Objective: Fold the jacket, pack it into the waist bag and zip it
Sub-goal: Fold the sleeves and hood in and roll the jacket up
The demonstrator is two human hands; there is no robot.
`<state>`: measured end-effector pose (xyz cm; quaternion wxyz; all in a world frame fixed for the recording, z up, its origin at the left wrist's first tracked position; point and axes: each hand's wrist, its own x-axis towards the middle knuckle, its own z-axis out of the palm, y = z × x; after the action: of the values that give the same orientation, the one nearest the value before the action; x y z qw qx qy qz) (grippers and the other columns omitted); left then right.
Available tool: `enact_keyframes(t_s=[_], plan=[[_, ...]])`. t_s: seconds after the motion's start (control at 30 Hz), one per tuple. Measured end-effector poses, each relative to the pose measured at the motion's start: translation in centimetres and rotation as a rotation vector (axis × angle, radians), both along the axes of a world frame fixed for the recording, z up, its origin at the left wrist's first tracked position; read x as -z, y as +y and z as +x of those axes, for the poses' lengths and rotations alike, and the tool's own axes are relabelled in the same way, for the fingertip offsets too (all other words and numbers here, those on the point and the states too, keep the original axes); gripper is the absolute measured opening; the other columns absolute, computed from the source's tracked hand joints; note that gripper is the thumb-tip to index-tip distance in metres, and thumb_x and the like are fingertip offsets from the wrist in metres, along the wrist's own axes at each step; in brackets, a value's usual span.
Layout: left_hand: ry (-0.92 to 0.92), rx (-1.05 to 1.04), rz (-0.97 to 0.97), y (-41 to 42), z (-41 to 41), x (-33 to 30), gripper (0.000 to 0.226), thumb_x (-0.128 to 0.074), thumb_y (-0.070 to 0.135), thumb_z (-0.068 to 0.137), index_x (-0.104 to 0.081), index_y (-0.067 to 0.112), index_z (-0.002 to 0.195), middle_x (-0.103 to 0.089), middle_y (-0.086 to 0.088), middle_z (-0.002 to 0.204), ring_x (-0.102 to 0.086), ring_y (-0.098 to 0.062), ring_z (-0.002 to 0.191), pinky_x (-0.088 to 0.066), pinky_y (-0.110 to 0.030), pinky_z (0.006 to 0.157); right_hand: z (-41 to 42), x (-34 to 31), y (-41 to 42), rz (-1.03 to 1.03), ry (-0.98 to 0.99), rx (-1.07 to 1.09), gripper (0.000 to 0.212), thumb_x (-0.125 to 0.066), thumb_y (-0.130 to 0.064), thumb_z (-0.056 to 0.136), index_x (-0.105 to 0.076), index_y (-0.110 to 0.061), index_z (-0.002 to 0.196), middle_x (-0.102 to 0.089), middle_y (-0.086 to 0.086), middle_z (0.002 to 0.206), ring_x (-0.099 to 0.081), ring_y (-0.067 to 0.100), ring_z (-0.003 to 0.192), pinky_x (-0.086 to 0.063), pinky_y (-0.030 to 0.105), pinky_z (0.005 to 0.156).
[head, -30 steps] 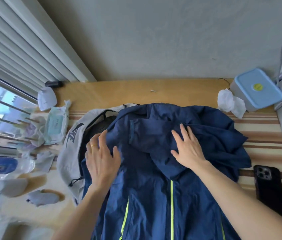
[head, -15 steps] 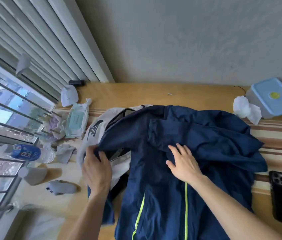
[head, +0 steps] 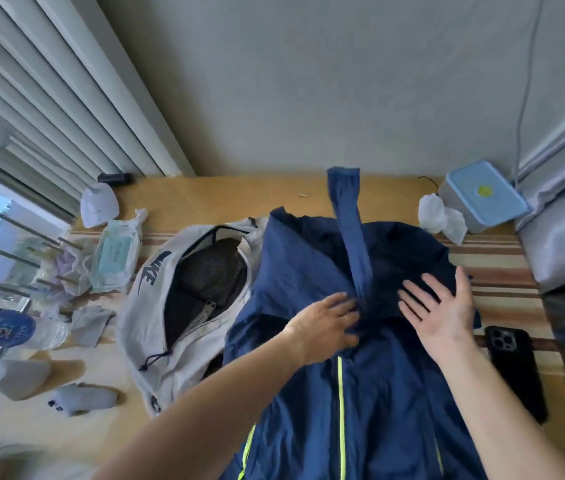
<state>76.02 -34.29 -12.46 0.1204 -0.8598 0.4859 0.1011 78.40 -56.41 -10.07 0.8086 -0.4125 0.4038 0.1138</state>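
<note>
The navy jacket with neon-yellow stripes lies spread on the wooden table, front up. One sleeve stretches from the chest toward the far edge of the table. My left hand is at the chest, fingers curled on the fabric at the sleeve's base. My right hand lies flat on the jacket's right shoulder with fingers spread. The light grey waist bag lies to the left of the jacket, unzipped, with its black mesh inside showing; the jacket's left edge overlaps it slightly.
A black phone lies just right of the jacket. A blue-lidded box and crumpled tissue sit at the back right. A wipes pack, a water bottle and small clutter line the left by the window.
My left hand has come from the jacket's left edge to the chest, bringing the sleeve across. The bag, half covered before, now lies uncovered. My right hand has slid right.
</note>
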Motion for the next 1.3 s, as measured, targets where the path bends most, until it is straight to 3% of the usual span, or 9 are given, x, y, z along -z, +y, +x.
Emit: enact_keyframes(t_s=[0.1, 0.43, 0.53, 0.8, 0.93, 1.03, 1.1, 1.2, 1.3], plan=[[0.114, -0.091, 0.006, 0.9, -0.9, 1.7, 0.048, -0.042, 0.024, 0.096, -0.051, 0.033, 0.142, -0.037, -0.015, 0.163, -0.037, -0.034, 0.149, -0.025, -0.049, 0.125, -0.4, 1.9, -2.0, -0.299, 0.143, -0.073, 0.086, -0.062, -0.073, 0.078, -0.05, -0.018, 0.144, -0.058, 0.012, 0.141, -0.058, 0.031, 0.124, -0.046, 0.044, 0.107], [-0.027, -0.572, -0.12, 2.8, 8.2, 0.8, 0.026, -0.054, 0.004, 0.085, -0.057, 0.021, 0.104, -0.063, -0.01, 0.138, -0.038, -0.035, 0.147, -0.012, -0.049, 0.128, 6.9, 3.5, 2.6, -0.738, 0.026, -0.448, 0.099, -0.083, -0.047, 0.074, -0.025, -0.019, 0.15, -0.058, 0.003, 0.129, -0.059, 0.023, 0.118, -0.048, 0.035, 0.09], [0.044, -0.648, -0.035, 3.8, 10.4, 0.0, 0.029, -0.051, 0.0, 0.082, -0.061, 0.024, 0.094, -0.069, 0.003, 0.09, -0.066, -0.024, 0.106, -0.009, -0.041, 0.126, 9.2, 4.1, 2.3, -0.6, 0.093, -0.302, 0.073, -0.071, -0.005, 0.082, -0.039, -0.01, 0.147, -0.062, 0.002, 0.117, -0.063, 0.019, 0.09, -0.048, 0.027, 0.071], [-0.059, -0.776, -0.05, 9.2, 10.7, -0.8, 0.028, -0.061, -0.005, 0.076, -0.071, 0.015, 0.093, -0.069, -0.01, 0.09, -0.065, -0.038, 0.089, -0.044, -0.044, 0.095, 3.6, 4.6, -6.9, -0.042, 0.135, 0.223, 0.033, -0.042, 0.015, 0.085, -0.057, -0.014, 0.08, -0.058, 0.001, 0.082, -0.057, 0.012, 0.077, -0.052, 0.025, 0.075], [-0.244, -0.721, -0.101, 7.4, 8.6, 0.2, 0.03, -0.068, -0.003, 0.076, -0.069, 0.005, 0.104, -0.061, -0.021, 0.117, -0.054, -0.041, 0.103, -0.04, -0.046, 0.095, 1.6, 6.8, -10.0, 0.17, 0.126, 0.366, 0.021, -0.076, -0.033, 0.082, -0.072, -0.02, 0.098, -0.075, -0.005, 0.094, -0.07, 0.012, 0.089, -0.055, 0.03, 0.093], [-0.181, -0.53, -0.156, 5.7, 6.4, 1.6, 0.036, -0.067, 0.02, 0.088, -0.065, 0.011, 0.123, -0.06, -0.019, 0.126, -0.057, -0.04, 0.11, -0.041, -0.046, 0.102, 1.7, 7.7, -12.1, 0.184, 0.167, 0.142, 0.049, -0.066, -0.059, 0.083, -0.067, -0.011, 0.09, -0.068, -0.021, 0.053, -0.066, -0.004, 0.054, -0.058, 0.019, 0.055], [-0.089, -0.568, -0.016, 5.7, 5.3, 2.7, 0.05, -0.067, 0.038, 0.089, -0.062, 0.015, 0.133, -0.059, -0.019, 0.136, -0.057, -0.039, 0.12, -0.043, -0.049, 0.109, 2.7, 6.9, -12.7, 0.156, -0.044, 0.131, 0.022, -0.054, -0.028, 0.1, -0.069, -0.013, 0.094, -0.076, -0.015, 0.074, -0.072, 0.001, 0.079, -0.061, 0.025, 0.071], [-0.016, -0.74, 0.145, 7.4, 4.4, 2.9, 0.064, -0.072, 0.038, 0.082, -0.058, 0.017, 0.141, -0.053, -0.021, 0.148, -0.051, -0.039, 0.133, -0.038, -0.053, 0.115, 4.9, 4.0, -12.6, 0.18, -0.197, 0.249, 0.002, -0.073, -0.021, 0.07, -0.074, -0.023, 0.069, -0.072, 0.006, 0.1, -0.066, 0.025, 0.104, -0.054, 0.044, 0.092], [-0.036, -0.805, 0.213, 8.8, 3.8, 2.2, 0.072, -0.067, 0.023, 0.079, -0.05, 0.015, 0.149, -0.043, -0.023, 0.156, -0.04, -0.04, 0.144, -0.027, -0.053, 0.122, 5.9, 3.9, -13.9, 0.02, -0.068, 0.2, 0.035, -0.046, -0.008, 0.096, -0.076, -0.023, 0.089, -0.067, 0.008, 0.118, -0.06, 0.027, 0.118, -0.059, 0.04, 0.09]])
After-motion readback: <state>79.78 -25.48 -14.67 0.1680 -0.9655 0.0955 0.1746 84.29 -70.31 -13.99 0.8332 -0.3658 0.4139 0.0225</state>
